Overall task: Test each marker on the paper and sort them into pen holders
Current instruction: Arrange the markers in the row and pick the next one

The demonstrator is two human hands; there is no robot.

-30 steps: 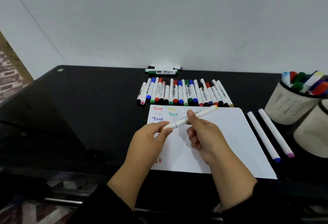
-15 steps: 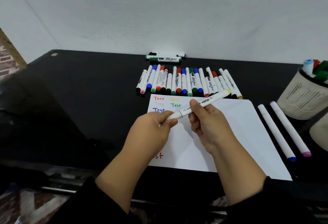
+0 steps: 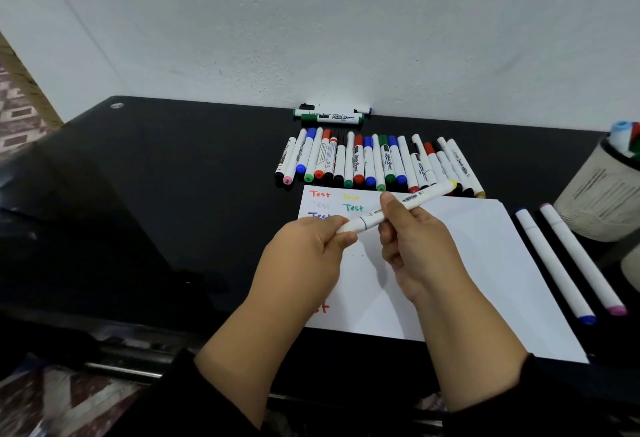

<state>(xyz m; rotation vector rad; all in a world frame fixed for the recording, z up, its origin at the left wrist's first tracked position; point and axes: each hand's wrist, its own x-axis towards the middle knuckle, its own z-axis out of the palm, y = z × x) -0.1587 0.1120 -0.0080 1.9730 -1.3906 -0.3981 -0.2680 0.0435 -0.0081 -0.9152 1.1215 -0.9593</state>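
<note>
Over paper (image 3: pixel 467 263) on black desk (image 3: pixel 173 194), both hands' fingers (image 3: pixel 341 234) pinch one white marker (image 3: pixel 412 206).

A sheet of paper (image 3: pixel 485 263) lies on the tabletop (image 3: pixel 173 177), near its front edge. Behind the paper, a row of markers (image 3: pixel 374 163) lies side by side, their near ends just beside the paper's far edge. Farther back, against the wall (image 3: pixel 311 21), a few whiteboard markers (image 3: pixel 330 116) lie crosswise. Right of the paper, two long markers (image 3: pixel 568 260) lie parallel, just apart. Behind these, at the right edge, stands a pen holder (image 3: pixel 602 194) with markers in it. Above the paper's left part, the left hand (image 3: pixel 304 256) and right hand (image 3: pixel 419 246) hold a twin-tip marker (image 3: pixel 398 208) between them.
</note>
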